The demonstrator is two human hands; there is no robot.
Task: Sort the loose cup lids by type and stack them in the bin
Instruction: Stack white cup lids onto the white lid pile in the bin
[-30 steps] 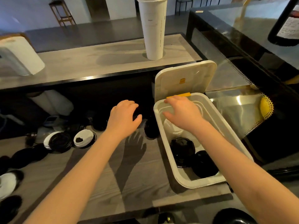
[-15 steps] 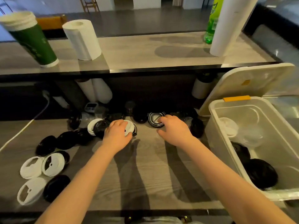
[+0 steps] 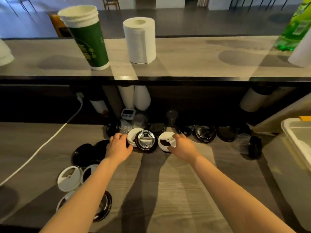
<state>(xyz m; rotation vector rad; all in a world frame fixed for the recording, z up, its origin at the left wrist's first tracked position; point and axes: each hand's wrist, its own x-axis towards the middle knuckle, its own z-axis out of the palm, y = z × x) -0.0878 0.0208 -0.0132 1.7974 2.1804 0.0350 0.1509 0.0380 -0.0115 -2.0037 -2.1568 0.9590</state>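
Loose cup lids lie along the back of the wooden counter. My left hand (image 3: 118, 146) grips the left edge of a white lid (image 3: 132, 134) that is partly tucked under a black lid (image 3: 145, 139). My right hand (image 3: 183, 146) pinches the right edge of a second white lid (image 3: 165, 142) between thumb and fingers. More black lids (image 3: 205, 133) and a clear lid (image 3: 242, 143) lie to the right. White lids (image 3: 69, 179) and black lids (image 3: 82, 153) lie at the left. Only a corner of the white bin (image 3: 292, 132) shows at the right edge.
A raised shelf (image 3: 185, 64) behind the counter carries a green cup stack (image 3: 87, 39), a paper towel roll (image 3: 140, 41) and a green bottle (image 3: 297, 26). A white cable (image 3: 42, 145) crosses the counter at the left. Cup sleeves and a small timer (image 3: 128, 113) sit under the shelf.
My right hand left the bin and came left to the second white lid. My left hand shifted from that lid to the one further left. The view swung left, away from the bin.
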